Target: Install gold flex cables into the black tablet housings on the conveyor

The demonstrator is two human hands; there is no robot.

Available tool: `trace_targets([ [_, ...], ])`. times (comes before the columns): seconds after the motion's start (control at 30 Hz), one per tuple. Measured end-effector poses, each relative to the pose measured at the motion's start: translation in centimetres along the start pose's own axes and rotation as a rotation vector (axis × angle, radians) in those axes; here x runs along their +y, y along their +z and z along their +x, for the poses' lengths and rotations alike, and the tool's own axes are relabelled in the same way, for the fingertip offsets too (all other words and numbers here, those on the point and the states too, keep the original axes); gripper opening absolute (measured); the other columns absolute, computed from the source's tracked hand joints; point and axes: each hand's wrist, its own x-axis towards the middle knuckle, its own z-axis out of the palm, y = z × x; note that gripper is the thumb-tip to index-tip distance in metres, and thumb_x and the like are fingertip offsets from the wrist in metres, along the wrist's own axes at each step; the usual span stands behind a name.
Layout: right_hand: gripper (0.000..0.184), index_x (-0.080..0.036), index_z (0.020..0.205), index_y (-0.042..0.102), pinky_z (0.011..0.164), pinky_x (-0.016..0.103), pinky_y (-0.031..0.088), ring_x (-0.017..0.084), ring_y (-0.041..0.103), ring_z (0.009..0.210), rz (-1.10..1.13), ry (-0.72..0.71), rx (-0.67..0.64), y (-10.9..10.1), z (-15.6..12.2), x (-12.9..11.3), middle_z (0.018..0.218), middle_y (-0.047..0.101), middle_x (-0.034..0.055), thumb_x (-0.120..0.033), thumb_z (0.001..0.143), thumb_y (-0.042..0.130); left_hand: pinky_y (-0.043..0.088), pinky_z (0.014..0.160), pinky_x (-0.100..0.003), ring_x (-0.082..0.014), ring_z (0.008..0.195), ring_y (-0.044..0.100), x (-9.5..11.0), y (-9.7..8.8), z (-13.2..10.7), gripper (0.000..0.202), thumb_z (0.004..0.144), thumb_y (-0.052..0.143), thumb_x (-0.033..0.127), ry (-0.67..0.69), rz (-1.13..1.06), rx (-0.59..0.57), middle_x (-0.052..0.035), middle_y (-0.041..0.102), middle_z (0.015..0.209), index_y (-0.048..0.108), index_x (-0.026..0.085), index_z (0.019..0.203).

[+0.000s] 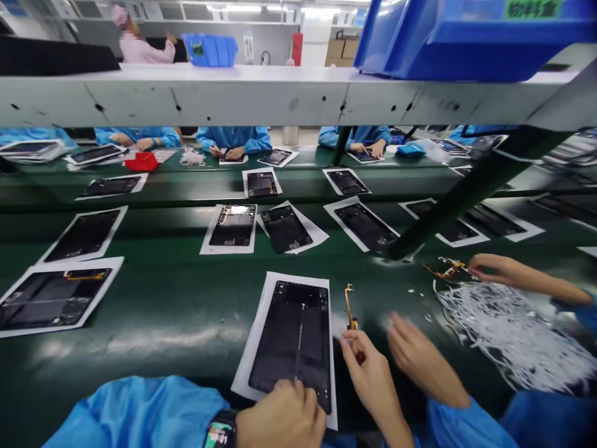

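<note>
A black tablet frame (293,339) lies on a white sheet (261,323) on the green belt right in front of me. My left hand (280,415), with a watch on the wrist, rests with curled fingers on the frame's near edge and holds it down. Just right of the frame, my right hand (370,379) pinches the lower end of a thin orange flex cable (349,305), which stands up from my fingertips. A co-worker's hand (422,367) in a blue sleeve is close to my right hand, blurred.
The co-worker's other hand (494,270) touches orange cables beside a heap of white strips (513,336) at the right. Several more black frames on white sheets (233,227) cover the belt. A black strut (466,193) slants down ahead; people in blue sit opposite.
</note>
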Motion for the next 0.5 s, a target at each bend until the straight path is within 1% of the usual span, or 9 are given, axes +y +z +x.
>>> trace_targets([
  [0.03, 0.033, -0.022, 0.091, 0.060, 0.047, 0.027, 0.040, 0.017, 0.047, 0.046, -0.071, 0.002, 0.025, -0.6, -0.4, 1.0, 0.055, 0.042, -0.0053, -0.052, 0.094, 0.047, 0.026, 0.039, -0.032, -0.0225, 0.055, 0.054, 0.5, 1.0, 0.6, 0.015, 0.091, 0.051, 0.021, 0.000, -0.013, -0.004, -0.0117, 0.060, 0.072, 0.063, 0.013, 0.088],
  [0.07, 0.035, -0.021, 0.095, 0.060, 0.049, 0.027, 0.040, 0.017, 0.048, 0.047, -0.141, 0.001, 0.057, -1.1, -0.7, 1.8, 0.056, 0.043, -0.0053, -0.053, 0.094, 0.045, 0.028, 0.040, -0.032, -0.0227, 0.056, 0.055, 0.6, 1.8, 0.9, 0.014, 0.091, 0.052, 0.021, -0.011, -0.026, 0.000, -0.0119, 0.061, 0.073, 0.063, 0.013, 0.087],
  [0.1, 0.037, -0.020, 0.098, 0.060, 0.051, 0.027, 0.041, 0.017, 0.050, 0.049, -0.208, -0.004, 0.096, -1.5, -0.9, 2.6, 0.058, 0.046, -0.0045, -0.054, 0.094, 0.045, 0.031, 0.042, -0.032, -0.0229, 0.059, 0.056, 0.3, 2.5, 1.0, 0.012, 0.091, 0.053, 0.021, -0.019, -0.044, 0.012, -0.0119, 0.061, 0.075, 0.062, 0.013, 0.087],
  [0.17, 0.043, -0.018, 0.105, 0.061, 0.055, 0.028, 0.043, 0.019, 0.056, 0.057, -0.319, -0.031, 0.162, -1.9, -0.7, 3.9, 0.065, 0.053, -0.0011, -0.056, 0.093, 0.045, 0.038, 0.049, -0.033, -0.0233, 0.066, 0.059, -1.2, 3.2, 0.8, 0.009, 0.090, 0.056, 0.021, -0.023, -0.093, 0.041, -0.0107, 0.062, 0.079, 0.061, 0.014, 0.087],
  [0.23, 0.046, -0.017, 0.110, 0.061, 0.060, 0.029, 0.045, 0.020, 0.059, 0.065, -0.374, -0.072, 0.174, -1.9, 0.2, 4.8, 0.075, 0.059, 0.0028, -0.057, 0.093, 0.045, 0.045, 0.058, -0.034, -0.0229, 0.072, 0.061, -3.6, 3.3, 0.5, 0.009, 0.091, 0.055, 0.023, -0.058, -0.154, 0.057, -0.0088, 0.062, 0.084, 0.059, 0.016, 0.088],
  [0.3, 0.042, -0.018, 0.105, 0.063, 0.061, 0.030, 0.045, 0.020, 0.059, 0.067, -0.382, -0.111, 0.133, -1.8, 1.6, 5.4, 0.080, 0.060, 0.0047, -0.054, 0.094, 0.044, 0.049, 0.067, -0.034, -0.0218, 0.079, 0.061, -6.5, 3.3, 0.2, 0.010, 0.094, 0.050, 0.023, -0.156, -0.202, 0.092, -0.0074, 0.062, 0.089, 0.058, 0.017, 0.090],
  [0.33, 0.040, -0.018, 0.101, 0.064, 0.060, 0.030, 0.045, 0.020, 0.058, 0.066, -0.381, -0.123, 0.110, -1.7, 2.2, 5.7, 0.080, 0.060, 0.0050, -0.052, 0.095, 0.043, 0.050, 0.071, -0.034, -0.0212, 0.082, 0.062, -8.0, 3.4, 0.2, 0.012, 0.095, 0.048, 0.022, -0.220, -0.215, 0.130, -0.0074, 0.062, 0.093, 0.059, 0.018, 0.092],
  [0.43, 0.035, -0.019, 0.091, 0.064, 0.063, 0.031, 0.045, 0.020, 0.059, 0.069, -0.333, -0.167, 0.114, -2.1, 3.6, 5.7, 0.082, 0.061, 0.0059, -0.046, 0.097, 0.043, 0.050, 0.089, -0.036, -0.0223, 0.103, 0.059, -12.3, 4.1, 0.6, 0.016, 0.096, 0.045, 0.022, -0.380, -0.229, 0.344, -0.0108, 0.059, 0.113, 0.059, 0.017, 0.104],
  [0.5, 0.030, -0.018, 0.089, 0.065, 0.062, 0.030, 0.044, 0.019, 0.057, 0.066, -0.253, -0.193, 0.204, -3.0, 3.9, 5.1, 0.081, 0.063, 0.0055, -0.044, 0.094, 0.050, 0.045, 0.100, -0.040, -0.0253, 0.119, 0.051, -14.7, 4.8, 1.3, 0.022, 0.095, 0.048, 0.023, -0.463, -0.219, 0.478, -0.0138, 0.052, 0.128, 0.056, 0.016, 0.114],
])
